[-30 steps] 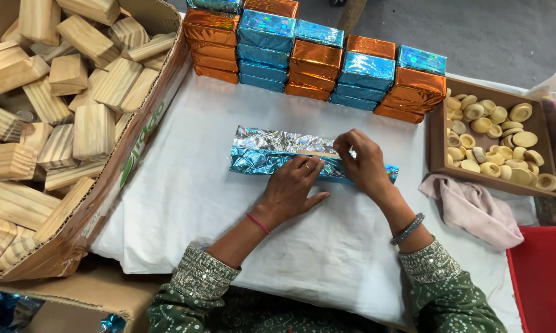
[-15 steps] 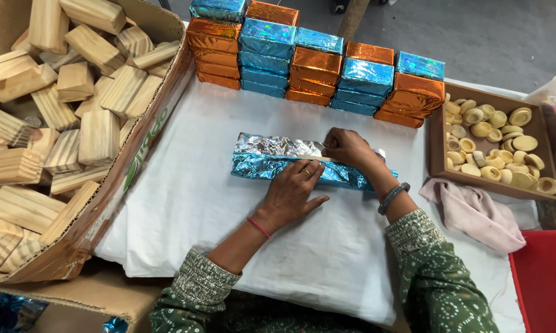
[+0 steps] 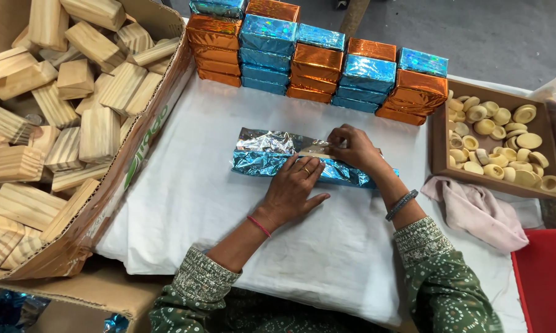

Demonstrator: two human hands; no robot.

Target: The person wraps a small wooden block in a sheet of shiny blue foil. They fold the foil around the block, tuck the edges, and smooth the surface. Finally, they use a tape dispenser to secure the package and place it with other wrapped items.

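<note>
A long block half wrapped in shiny blue foil point(image 3: 262, 154) lies on the white cloth point(image 3: 198, 203) in the middle of the table. My left hand point(image 3: 293, 188) presses flat on its near side, fingers spread over the foil. My right hand point(image 3: 352, 148) sits on top of the block towards its right end and pinches the foil's folded edge. The block's right end is hidden under my right hand and wrist.
Stacks of orange and blue foil-wrapped blocks point(image 3: 318, 61) line the far edge. A cardboard box of bare wooden blocks point(image 3: 56, 111) fills the left. A brown tray of small pale round pieces point(image 3: 500, 142) stands at right, a pink cloth point(image 3: 484, 213) and a red bin point(image 3: 546, 277) below it.
My right hand has slid left along the top of the block, smoothing the foil. My left hand has shifted slightly and stays pressed on the foil.
</note>
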